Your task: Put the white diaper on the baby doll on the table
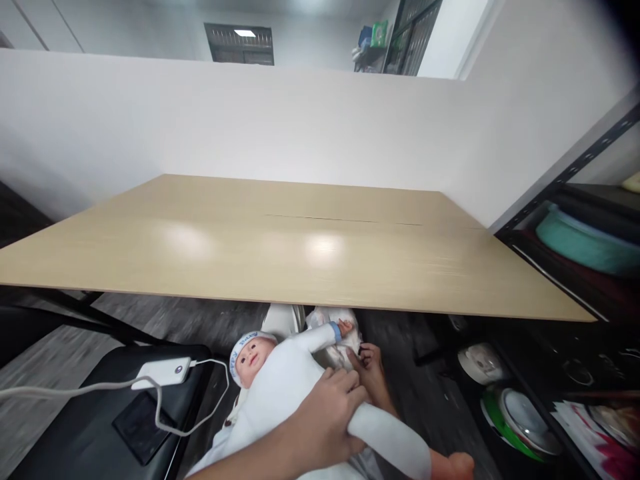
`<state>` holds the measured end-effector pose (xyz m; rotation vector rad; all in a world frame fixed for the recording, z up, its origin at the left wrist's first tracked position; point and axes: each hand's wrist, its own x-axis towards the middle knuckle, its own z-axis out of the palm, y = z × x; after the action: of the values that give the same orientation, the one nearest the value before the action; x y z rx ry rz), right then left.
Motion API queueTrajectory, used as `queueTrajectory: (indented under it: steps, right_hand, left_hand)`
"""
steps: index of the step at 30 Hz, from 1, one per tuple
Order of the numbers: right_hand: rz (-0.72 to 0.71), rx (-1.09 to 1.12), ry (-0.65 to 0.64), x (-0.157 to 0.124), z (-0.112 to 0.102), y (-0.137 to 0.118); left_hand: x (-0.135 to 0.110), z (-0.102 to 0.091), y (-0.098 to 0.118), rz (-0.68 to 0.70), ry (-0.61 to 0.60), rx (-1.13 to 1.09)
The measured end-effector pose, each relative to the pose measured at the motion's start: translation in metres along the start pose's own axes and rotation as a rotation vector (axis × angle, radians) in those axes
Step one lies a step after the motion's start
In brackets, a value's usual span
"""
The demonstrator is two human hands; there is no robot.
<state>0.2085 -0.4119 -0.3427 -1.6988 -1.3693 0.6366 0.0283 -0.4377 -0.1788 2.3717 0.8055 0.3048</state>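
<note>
A baby doll [280,373] in a white outfit and a white cap with blue lettering lies face up across my lap, below the table's front edge. Its head points left and a bare foot sticks out at lower right. My left hand [333,417] is closed around the top of the doll's leg. Beyond that leg, my right hand [371,370] has its fingers bent together beside a crumpled white, faintly patterned bundle [333,320]. Whatever lies between those fingers is too small to make out. One doll arm rests over the bundle.
A light wooden table [300,253] spans the view. At left, a black chair [75,427] bears a white power bank [163,372] with a cable and a dark phone [143,427]. At right stands a dark shelf with a teal basin [590,243] and containers [523,420].
</note>
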Motion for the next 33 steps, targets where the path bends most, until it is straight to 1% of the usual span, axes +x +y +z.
queueTrajectory:
  steps: [2, 3, 4, 6, 8, 9, 11, 14, 16, 17, 18, 20, 22, 23, 24, 26, 28, 30, 33]
  right_hand:
    - [0.042, -0.053, 0.123, -0.005, -0.008, -0.004]
    - [0.032, -0.089, 0.161, -0.008, -0.012, -0.008]
    - [-0.013, -0.135, 0.164, -0.009, -0.016, -0.013]
    - [-0.154, -0.252, 0.102, -0.01, -0.019, -0.023]
    - [-0.288, -0.372, -0.002, -0.006, -0.014, -0.027]
    - [-0.319, -0.412, -0.038, -0.002, -0.008, -0.025]
    - [-0.321, -0.458, -0.077, 0.008, 0.006, -0.016]
    - [-0.232, -0.458, -0.073, 0.022, 0.027, 0.002]
    - [-0.198, -0.433, -0.051, 0.027, 0.035, 0.009]
    - [-0.2, -0.414, -0.025, 0.027, 0.035, 0.01]
    - [-0.215, -0.39, 0.003, 0.026, 0.032, 0.008]
    - [-0.256, -0.348, 0.07, 0.022, 0.019, 0.0]
    - [-0.298, -0.321, 0.105, 0.016, -0.002, -0.014]
    - [-0.312, -0.313, 0.096, 0.015, -0.013, -0.023]
    - [-0.346, -0.298, 0.037, 0.014, -0.024, -0.033]
    - [-0.436, -0.249, -0.179, 0.018, -0.041, -0.056]
    - [-0.55, -0.237, -0.395, 0.028, -0.046, -0.08]
    - [-0.622, -0.266, -0.557, 0.043, -0.038, -0.102]
    - [-0.67, -0.358, -0.715, 0.064, -0.014, -0.126]
  left_hand:
    - [-0.001, 0.001, 0.0, -0.016, -0.002, 0.003]
    - [-0.001, 0.001, 0.0, -0.025, -0.005, 0.006]
    - [0.0, 0.001, 0.0, -0.03, -0.011, 0.008]
    - [0.0, 0.0, 0.001, -0.033, -0.03, 0.012]
    - [0.001, -0.001, 0.002, -0.034, -0.051, 0.019]
    - [0.001, -0.002, 0.002, -0.035, -0.058, 0.023]
    - [0.0, -0.002, 0.002, -0.036, -0.058, 0.034]
    - [-0.001, -0.002, 0.002, -0.024, -0.048, 0.046]
    - [-0.001, -0.001, 0.002, -0.015, -0.043, 0.062]
    - [-0.002, 0.0, 0.001, -0.011, -0.038, 0.074]
    - [-0.002, 0.002, 0.0, -0.006, -0.032, 0.089]
    - [-0.002, 0.006, -0.001, 0.015, -0.026, 0.122]
    - [-0.002, 0.01, -0.003, 0.05, -0.052, 0.164]
    - [-0.002, 0.012, -0.005, 0.079, -0.069, 0.191]
    - [-0.002, 0.015, -0.006, 0.116, -0.083, 0.22]
    - [-0.002, 0.018, -0.008, 0.215, -0.088, 0.273]
    - [-0.002, 0.019, -0.008, 0.305, -0.067, 0.306]
    - [-0.003, 0.018, -0.006, 0.353, -0.042, 0.318]
    - [-0.012, 0.011, -0.008, 0.369, 0.06, 0.279]
